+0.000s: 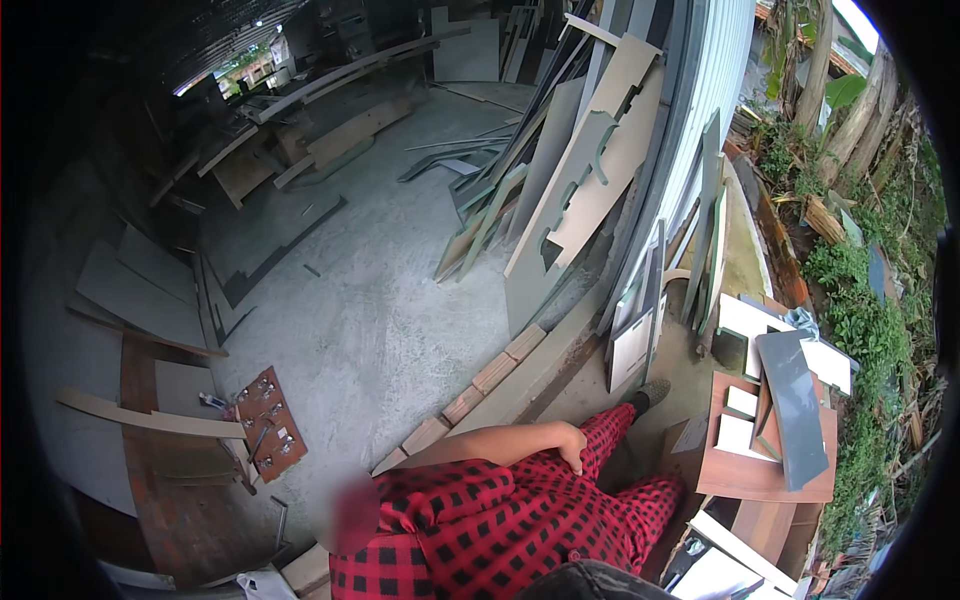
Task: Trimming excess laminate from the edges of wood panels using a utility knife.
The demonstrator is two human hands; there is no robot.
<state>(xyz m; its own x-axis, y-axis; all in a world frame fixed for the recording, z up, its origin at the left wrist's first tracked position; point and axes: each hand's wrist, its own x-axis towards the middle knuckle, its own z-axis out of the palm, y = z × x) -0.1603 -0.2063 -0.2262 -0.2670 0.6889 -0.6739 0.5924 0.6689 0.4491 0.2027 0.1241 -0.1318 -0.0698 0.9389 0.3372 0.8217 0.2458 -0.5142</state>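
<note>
Neither my left hand nor my right hand comes into the picture. Close in front of me, at the lower middle, is another person in red and black checked clothes (470,520). That person's bare forearm reaches to the right, and the hand (570,447) hangs by the thigh with the fingers bent; I cannot make out anything in it. A dark piece of fabric (590,580) shows at the bottom edge. Right of the person, a brown board (770,483) carries several white pieces and a dark grey panel (795,400) lying tilted across them.
Many long boards (600,150) lean against the corrugated metal wall (715,90). A row of bricks (495,373) edges the concrete floor (380,310). At left, a brown panel with metal fittings (270,425) lies beside stacked sheets (140,290). Green plants (860,270) grow outside.
</note>
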